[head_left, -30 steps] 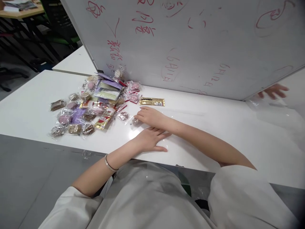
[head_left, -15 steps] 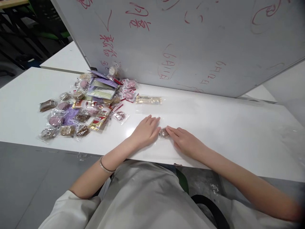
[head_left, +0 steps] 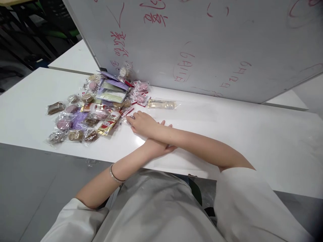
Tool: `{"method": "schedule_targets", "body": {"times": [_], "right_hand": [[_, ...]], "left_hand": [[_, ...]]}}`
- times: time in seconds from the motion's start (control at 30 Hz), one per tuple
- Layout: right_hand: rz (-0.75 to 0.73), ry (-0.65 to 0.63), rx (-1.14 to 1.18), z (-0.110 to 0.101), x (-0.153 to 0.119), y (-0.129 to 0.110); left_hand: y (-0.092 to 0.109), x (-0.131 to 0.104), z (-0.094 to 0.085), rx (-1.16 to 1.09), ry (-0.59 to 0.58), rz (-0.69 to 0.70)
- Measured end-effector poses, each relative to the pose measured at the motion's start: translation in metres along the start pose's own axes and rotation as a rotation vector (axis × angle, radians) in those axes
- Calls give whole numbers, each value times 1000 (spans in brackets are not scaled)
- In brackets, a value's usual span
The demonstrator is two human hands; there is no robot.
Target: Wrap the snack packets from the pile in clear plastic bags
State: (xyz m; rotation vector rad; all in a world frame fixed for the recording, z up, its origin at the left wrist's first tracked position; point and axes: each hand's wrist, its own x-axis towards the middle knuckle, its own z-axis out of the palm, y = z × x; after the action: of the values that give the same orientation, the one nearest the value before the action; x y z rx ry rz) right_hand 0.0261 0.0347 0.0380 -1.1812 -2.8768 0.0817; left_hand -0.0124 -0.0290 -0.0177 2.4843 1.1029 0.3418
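The right hand (head_left: 143, 124) now reaches leftward over the left hand (head_left: 156, 148); half a second ago the two lay apart, with a wrapped sweet between them. Its fingertips are at one clear-wrapped sweet (head_left: 127, 120), which lies at the heap's right side, between the table's back and front edges. The fingers partly hide it, so I cannot tell whether they grasp it or merely touch it. The left hand, one bracelet (head_left: 114, 174) on its wrist, rests palm down near the table's front edge, fingers spread and relaxed; what may lie beneath is hidden.

Near the back edge of the table (head_left: 227, 141) lies one gold stick sachet (head_left: 161, 104), looking paler under clear plastic (head_left: 178, 105) than in the picture from one second ago, where it was bright and uncovered.

The heap fills the left part of the table. Countable in it: one gold-and-red Nescafé sachet (head_left: 109, 124), one flat brown packet (head_left: 56, 108) at its left, two pink sweets (head_left: 141, 92) with red-and-white cards at its right, and three wrapped sweets (head_left: 75, 135) along its front. Others overlap too much to count. One whiteboard (head_left: 214, 43) stands along the back edge.
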Motion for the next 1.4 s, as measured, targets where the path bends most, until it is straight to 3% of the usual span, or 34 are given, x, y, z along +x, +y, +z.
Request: {"method": "schedule_targets", "body": {"times": [0.23,0.33,0.43,0.53,0.63,0.73,0.83,0.93,1.03,1.27,1.4], "right_hand": [[-19,46,-14,-8,-44,38],[41,258,67,-18,-69,63],[66,515,295,-26,-116,95],[102,562,558,-15,-176,118],[95,422,590,11,-221,120],[101,304,449,26,-242,114],[135,275,346,19,-259,111],[155,161,309,7,-284,110],[200,34,267,7,-307,105],[147,91,158,23,-306,99],[232,107,240,19,-311,107]], "left_hand": [[4,9,1,12,9,40],[5,11,-1,103,55,73],[5,9,-3,186,66,89],[7,8,-2,214,28,74],[10,11,1,222,23,48],[12,11,-4,181,41,52],[11,0,-24,96,16,181],[2,-19,-44,22,-85,297],[-7,-33,-48,15,-158,367],[-2,-35,-41,33,-254,401],[-4,-32,-46,-50,-249,417]]}}
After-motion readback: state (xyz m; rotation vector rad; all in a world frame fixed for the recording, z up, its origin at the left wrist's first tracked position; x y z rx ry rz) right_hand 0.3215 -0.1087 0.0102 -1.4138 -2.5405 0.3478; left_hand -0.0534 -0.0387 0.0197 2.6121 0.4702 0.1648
